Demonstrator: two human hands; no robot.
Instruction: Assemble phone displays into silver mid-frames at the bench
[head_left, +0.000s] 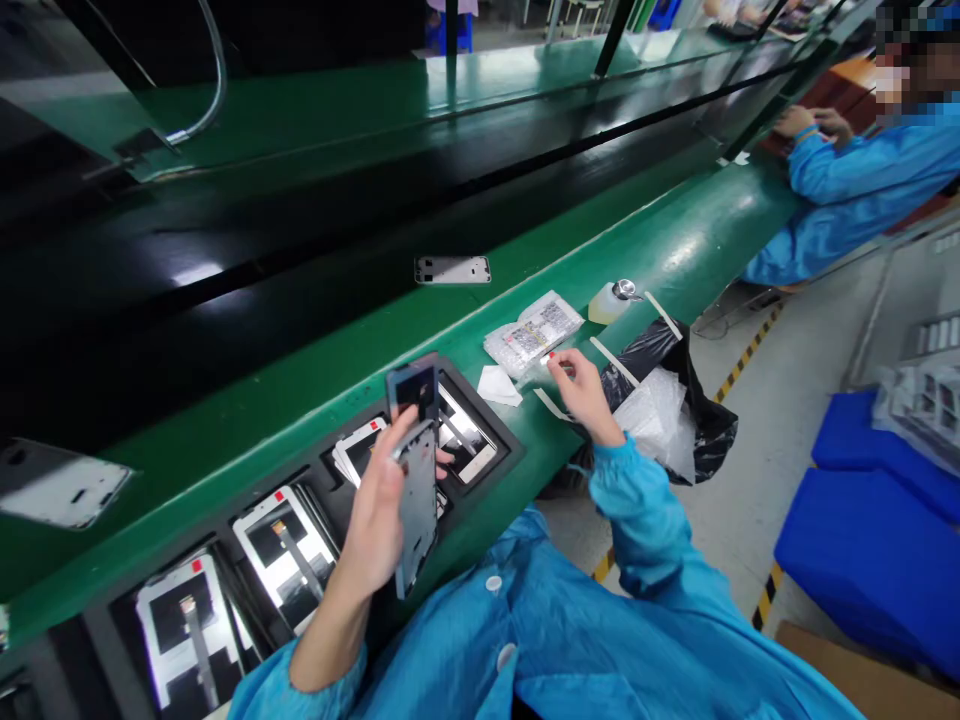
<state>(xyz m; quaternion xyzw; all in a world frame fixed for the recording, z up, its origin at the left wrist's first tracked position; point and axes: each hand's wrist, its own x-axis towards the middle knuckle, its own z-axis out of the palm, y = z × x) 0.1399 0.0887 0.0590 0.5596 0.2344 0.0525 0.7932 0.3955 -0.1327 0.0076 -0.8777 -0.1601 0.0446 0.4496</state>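
My left hand [375, 515] is closed around a grey phone frame [420, 510], held tilted on edge above the black foam tray [510, 445]. Against the same fingers stands a second flat, dark phone part [412, 388]; whether it is a screen I cannot tell. My right hand [586, 395] pinches a small piece with a red tip [551, 356], too small to name. Just beyond those fingers lie clear bubble-wrap packs [534, 330]. A white paper scrap [499, 385] is to their left.
White phone screens [191, 625] with red tabs fill the tray slots. A phone back plate [452, 269] and another [64, 485] lie beyond. A bottle [609, 302] stands near a black bag [709, 440] taped to the bench edge. A co-worker's blue sleeve [862, 165] is at right.
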